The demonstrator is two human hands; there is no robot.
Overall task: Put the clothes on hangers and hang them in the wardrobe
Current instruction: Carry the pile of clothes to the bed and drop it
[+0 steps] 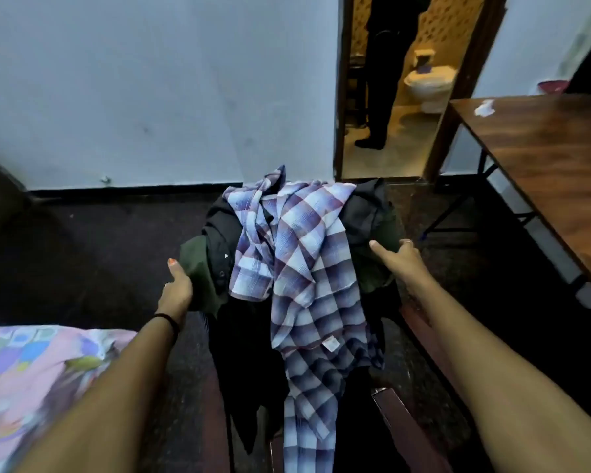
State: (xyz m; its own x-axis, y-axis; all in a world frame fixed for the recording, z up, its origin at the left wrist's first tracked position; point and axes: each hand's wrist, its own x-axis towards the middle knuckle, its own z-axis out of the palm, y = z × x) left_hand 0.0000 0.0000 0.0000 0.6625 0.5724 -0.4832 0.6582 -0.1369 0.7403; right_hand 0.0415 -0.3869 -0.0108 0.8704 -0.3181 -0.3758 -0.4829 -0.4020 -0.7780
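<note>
A pile of clothes lies draped over a chair in front of me. On top is a blue, white and purple checked shirt (pixel 304 268) that hangs down toward me. Under it are a black garment (pixel 219 230) and a dark green one (pixel 195 257). My left hand (pixel 176 288) grips the left side of the pile at the green cloth. My right hand (pixel 401 259) grips the right side, thumb on top of the dark cloth. No hanger or wardrobe is in view.
A wooden chair arm (pixel 400 425) shows at the lower right of the pile. A brown wooden table (pixel 543 158) stands at the right. A bed with a pink patterned cover (pixel 31 370) is at the lower left. A person (pixel 386 70) stands in the open bathroom doorway ahead.
</note>
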